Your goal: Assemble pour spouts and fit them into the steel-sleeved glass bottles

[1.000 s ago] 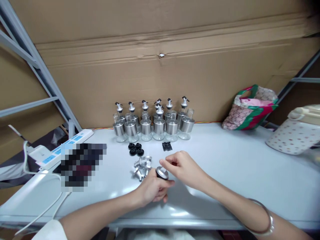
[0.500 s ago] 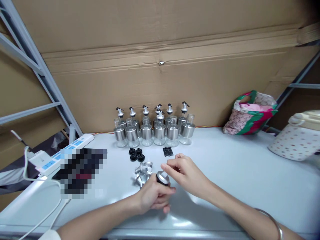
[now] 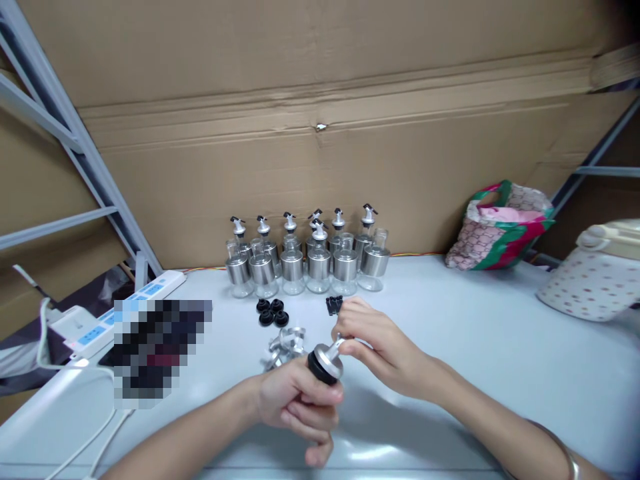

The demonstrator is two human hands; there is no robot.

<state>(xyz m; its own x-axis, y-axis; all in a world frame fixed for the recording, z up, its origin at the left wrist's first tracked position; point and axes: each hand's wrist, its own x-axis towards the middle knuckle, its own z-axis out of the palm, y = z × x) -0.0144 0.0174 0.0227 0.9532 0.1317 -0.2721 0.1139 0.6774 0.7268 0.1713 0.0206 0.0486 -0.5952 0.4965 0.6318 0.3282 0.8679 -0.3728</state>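
Note:
A silver pour spout [image 3: 330, 361] with a black stopper base is gripped in my left hand [image 3: 303, 400], fingers curled round its lower part. My right hand [image 3: 373, 340] pinches the narrow tip of that spout between thumb and fingers; whether a small part is also in the pinch is hidden. Just beyond my left hand lies a pile of loose silver spout tops [image 3: 287, 343]. Several black stoppers [image 3: 273, 312] sit in a group past that pile. Small black levers [image 3: 334, 305] lie behind my right hand, partly covered by it.
Glass bottles with steel sleeves [image 3: 293, 268] stand in rows at the back, some with spouts fitted. To the left are a power strip [image 3: 90, 333], white cables and a blurred dark item [image 3: 160, 353]. A patterned bag [image 3: 505, 227] and a dotted jug [image 3: 595, 280] stand right.
Both hands have come slightly nearer with the spout, which now tilts to the right. My right fingers have closed on its tip.

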